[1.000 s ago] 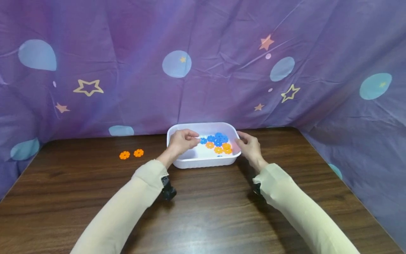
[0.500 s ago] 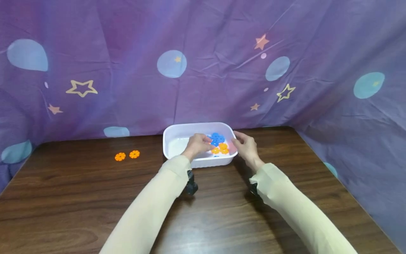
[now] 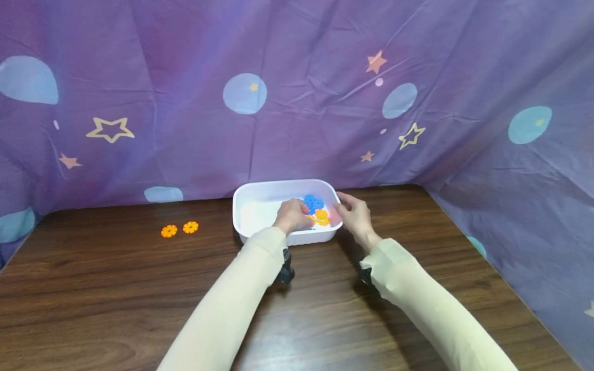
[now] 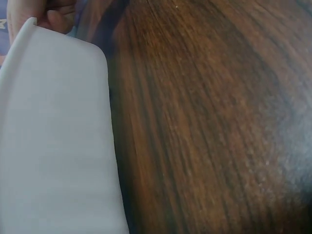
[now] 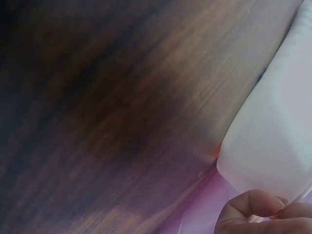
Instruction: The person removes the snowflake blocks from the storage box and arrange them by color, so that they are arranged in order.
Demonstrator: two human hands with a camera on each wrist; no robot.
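A white plastic bin [image 3: 257, 210] stands near the table's back edge. Blue flower-shaped plastic discs [image 3: 313, 202] and orange ones [image 3: 322, 218] lie in its right half. My left hand [image 3: 291, 214] reaches over the front rim into the bin, fingers bent down at the orange discs. Its fingertips are partly hidden, so whether a disc is pinched cannot be seen. At the bin's right end my right hand [image 3: 355, 216] grips the rim between thumb and fingers. The right wrist view shows that hand [image 5: 265, 214] close against the bin's outer wall [image 5: 273, 131].
Two orange discs, one [image 3: 169, 231] left of the other [image 3: 190, 227], lie flat on the brown wooden table [image 3: 116, 288], left of the bin. A purple curtain [image 3: 195, 129] with stars hangs right behind the table.
My left hand has moved right within the bin and down to the orange discs. The right hand keeps its hold on the rim. The whole scene has shifted slightly left in the head view.
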